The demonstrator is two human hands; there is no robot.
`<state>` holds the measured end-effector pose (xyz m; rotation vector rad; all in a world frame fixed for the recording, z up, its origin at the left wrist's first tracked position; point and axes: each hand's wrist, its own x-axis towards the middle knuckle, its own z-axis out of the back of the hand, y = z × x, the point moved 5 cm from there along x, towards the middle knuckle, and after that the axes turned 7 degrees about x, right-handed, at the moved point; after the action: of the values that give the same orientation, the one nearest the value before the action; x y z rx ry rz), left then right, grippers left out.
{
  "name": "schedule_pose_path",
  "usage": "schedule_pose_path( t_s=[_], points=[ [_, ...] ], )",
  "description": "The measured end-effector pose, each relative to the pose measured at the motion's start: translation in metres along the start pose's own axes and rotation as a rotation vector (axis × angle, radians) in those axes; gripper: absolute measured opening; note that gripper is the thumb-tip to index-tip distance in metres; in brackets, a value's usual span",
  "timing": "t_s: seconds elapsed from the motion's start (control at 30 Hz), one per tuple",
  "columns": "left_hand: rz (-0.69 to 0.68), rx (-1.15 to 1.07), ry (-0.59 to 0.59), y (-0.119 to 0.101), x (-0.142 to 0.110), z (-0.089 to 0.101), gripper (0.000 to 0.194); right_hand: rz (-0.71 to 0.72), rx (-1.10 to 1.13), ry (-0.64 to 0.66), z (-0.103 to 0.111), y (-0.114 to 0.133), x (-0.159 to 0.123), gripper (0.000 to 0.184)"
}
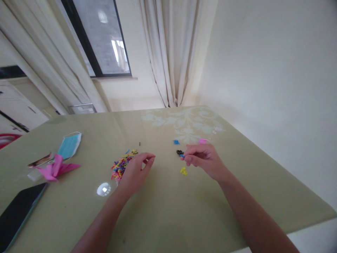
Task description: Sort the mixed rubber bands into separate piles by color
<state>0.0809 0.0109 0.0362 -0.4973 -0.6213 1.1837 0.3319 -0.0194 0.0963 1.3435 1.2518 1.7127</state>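
My right hand has thumb and forefinger pinched on a small blue rubber band, just beside a little black heap of bands. Around it lie a blue heap, a yellow heap and a pink heap, partly hidden behind the hand. My left hand hovers at the right side of a mixed pile of coloured rubber bands and covers part of it. Its thumb and forefinger tips are closed together; whatever may be between them is too small to see.
To the left on the table lie a clear dome-shaped piece, a pink folded-paper bird, a blue face mask and a dark phone. One tiny dark piece sits beyond the pile. A wall flanks the right side.
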Motion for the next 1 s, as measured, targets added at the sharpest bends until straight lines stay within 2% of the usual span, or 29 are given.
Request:
schedule_pose_path(
  t_s=[0.07, 0.17, 0.3, 0.53, 0.7, 0.87, 1.0],
  points=[
    [-0.036, 0.263, 0.012, 0.011, 0.001, 0.004, 0.027, 0.037, 0.068, -0.020, 0.007, 0.006, -0.002, 0.021],
    [-0.019, 0.404, 0.131, 0.024, 0.002, 0.003, 0.023, 0.094, 0.108, -0.033, 0.013, 0.009, -0.004, 0.020],
    [0.017, 0.418, 0.216, 0.028, 0.003, 0.003, 0.017, 0.109, 0.126, -0.030, 0.014, 0.006, -0.003, 0.026],
    [0.030, 0.253, 0.294, 0.034, 0.002, 0.005, 0.013, 0.079, 0.092, -0.091, 0.020, 0.006, -0.002, 0.034],
    [0.024, 0.282, 0.256, 0.034, 0.002, 0.004, 0.009, -0.078, -0.197, -0.184, 0.031, -0.009, 0.002, 0.036],
    [0.020, 0.364, 0.224, 0.029, 0.004, 0.001, 0.013, -0.071, -0.645, -0.289, 0.044, -0.043, 0.028, 0.019],
    [-0.019, 0.346, 0.120, 0.022, 0.009, 0.001, 0.015, -0.161, -0.859, -0.231, 0.046, -0.081, 0.061, 0.009]
  ],
)
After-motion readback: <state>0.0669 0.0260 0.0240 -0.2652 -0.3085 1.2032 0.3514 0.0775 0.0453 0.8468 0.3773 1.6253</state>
